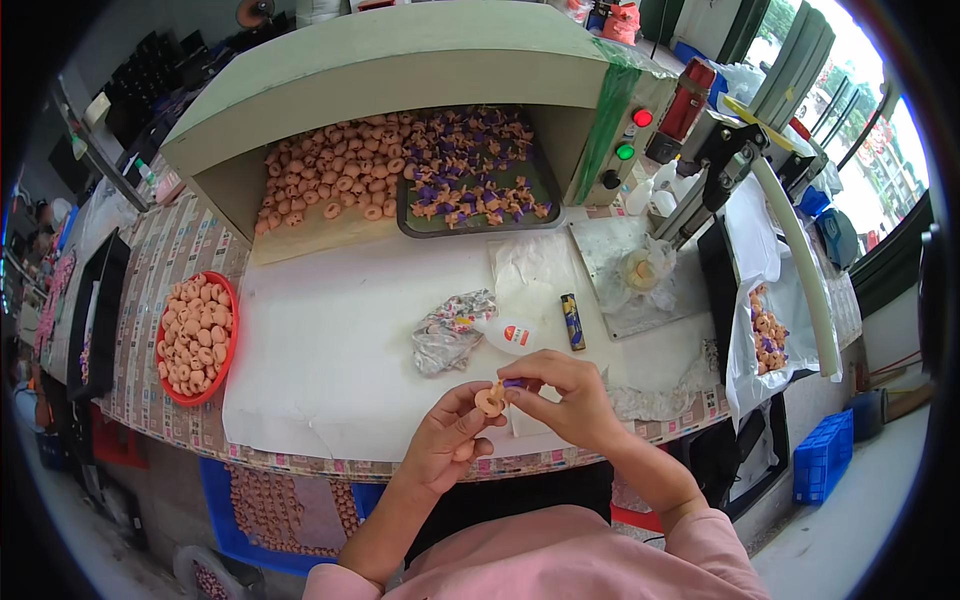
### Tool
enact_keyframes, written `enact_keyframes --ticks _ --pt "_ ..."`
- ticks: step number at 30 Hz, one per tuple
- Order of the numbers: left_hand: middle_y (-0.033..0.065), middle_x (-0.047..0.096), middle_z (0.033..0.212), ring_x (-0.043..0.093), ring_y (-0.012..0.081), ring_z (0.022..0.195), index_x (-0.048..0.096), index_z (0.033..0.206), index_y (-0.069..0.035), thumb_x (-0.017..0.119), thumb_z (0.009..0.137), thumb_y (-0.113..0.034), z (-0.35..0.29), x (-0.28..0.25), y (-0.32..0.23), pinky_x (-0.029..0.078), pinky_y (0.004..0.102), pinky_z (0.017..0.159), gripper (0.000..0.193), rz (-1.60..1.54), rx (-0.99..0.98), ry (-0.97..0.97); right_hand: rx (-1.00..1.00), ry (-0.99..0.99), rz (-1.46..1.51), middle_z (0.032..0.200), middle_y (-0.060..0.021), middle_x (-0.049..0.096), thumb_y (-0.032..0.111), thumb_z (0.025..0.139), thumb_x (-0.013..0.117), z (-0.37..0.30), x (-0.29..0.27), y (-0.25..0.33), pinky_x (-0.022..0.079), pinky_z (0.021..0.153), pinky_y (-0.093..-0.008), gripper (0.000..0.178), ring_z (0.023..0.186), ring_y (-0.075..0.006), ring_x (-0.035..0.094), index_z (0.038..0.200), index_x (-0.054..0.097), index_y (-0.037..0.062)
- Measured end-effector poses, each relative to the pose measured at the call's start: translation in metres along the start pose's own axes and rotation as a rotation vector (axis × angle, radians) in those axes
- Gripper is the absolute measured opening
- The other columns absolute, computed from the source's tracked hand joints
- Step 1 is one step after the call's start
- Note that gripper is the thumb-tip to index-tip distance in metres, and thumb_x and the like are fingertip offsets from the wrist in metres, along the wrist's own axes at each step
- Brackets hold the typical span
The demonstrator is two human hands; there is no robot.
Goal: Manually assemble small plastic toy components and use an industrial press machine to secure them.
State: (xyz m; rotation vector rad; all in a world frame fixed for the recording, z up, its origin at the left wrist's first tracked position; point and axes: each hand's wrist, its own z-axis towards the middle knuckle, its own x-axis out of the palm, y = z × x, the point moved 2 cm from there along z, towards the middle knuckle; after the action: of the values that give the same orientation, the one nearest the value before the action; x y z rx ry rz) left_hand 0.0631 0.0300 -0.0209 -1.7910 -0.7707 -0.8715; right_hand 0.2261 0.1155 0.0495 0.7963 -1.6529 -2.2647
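Close to the near edge of the table, my left hand (437,440) pinches a small round peach-coloured doll head (489,403) with its hollow side showing. Low in the same palm is what looks like another peach piece, mostly covered by the fingers. My right hand (572,398) is closed on a small purple-and-peach doll body (511,383), which touches the head's upper edge; the exact contact is hidden by fingertips. Just beyond the hands lie a white squeeze bottle (512,337), a crumpled patterned wrapper (447,340) and a dark blue-and-yellow tube (572,322).
A red basket (233,345) of doll heads stands at left. Under the green-grey hood (400,75) are loose heads (335,165) and a dark tray (470,231) of purple-and-peach bodies. At right are a metal plate (600,262), a press-like stand (715,175) and a paper-lined bin (742,345).
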Motion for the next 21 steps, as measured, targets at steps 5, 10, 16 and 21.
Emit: enact_keyframes --ticks 5,10,16,21 --pt "0.0063 0.06 0.111 0.062 0.0145 0.096 0.052 0.125 -0.004 0.064 0.09 -0.013 0.004 0.014 0.015 0.057 0.0233 0.066 0.038 0.125 0.001 0.019 -0.048 -0.016 -0.093 0.094 -0.0102 0.067 -0.002 0.079 0.069 -0.022 -0.019 0.003 0.054 0.07 -0.0264 0.025 0.081 -0.0169 0.066 0.104 0.07 0.0036" --pt "0.0064 0.061 0.108 0.062 0.0137 0.092 0.054 0.122 -0.004 0.065 0.089 -0.014 0.007 0.024 0.031 0.057 0.0233 0.066 0.037 0.156 0.005 0.007 -0.051 -0.02 -0.081 0.09 -0.01 0.068 -0.001 0.078 0.07 -0.036 -0.032 0.002 0.053 0.07 -0.0273 0.025 0.08 -0.0178 0.066 0.103 0.071 0.0045" --pt "0.0063 0.065 0.099 0.064 0.0128 0.078 0.059 0.114 -0.003 0.068 0.087 -0.015 0.008 0.022 0.034 0.058 0.0239 0.065 0.03 0.189 0.019 -0.018 -0.079 0.011 -0.051 0.088 -0.0099 0.069 0.001 0.077 0.073 -0.039 -0.037 -0.003 0.053 0.07 -0.0279 0.026 0.08 -0.0182 0.066 0.103 0.072 0.0051" --pt "0.0061 0.066 0.092 0.065 0.0126 0.073 0.061 0.109 -0.002 0.069 0.086 -0.013 0.009 0.018 0.035 0.058 0.0252 0.065 0.027 0.105 -0.048 0.063 0.097 0.016 0.22 0.083 -0.0082 0.068 0.002 0.073 0.077 -0.043 -0.034 -0.021 0.052 0.069 -0.0259 0.026 0.078 -0.0168 0.066 0.099 0.072 0.0041"
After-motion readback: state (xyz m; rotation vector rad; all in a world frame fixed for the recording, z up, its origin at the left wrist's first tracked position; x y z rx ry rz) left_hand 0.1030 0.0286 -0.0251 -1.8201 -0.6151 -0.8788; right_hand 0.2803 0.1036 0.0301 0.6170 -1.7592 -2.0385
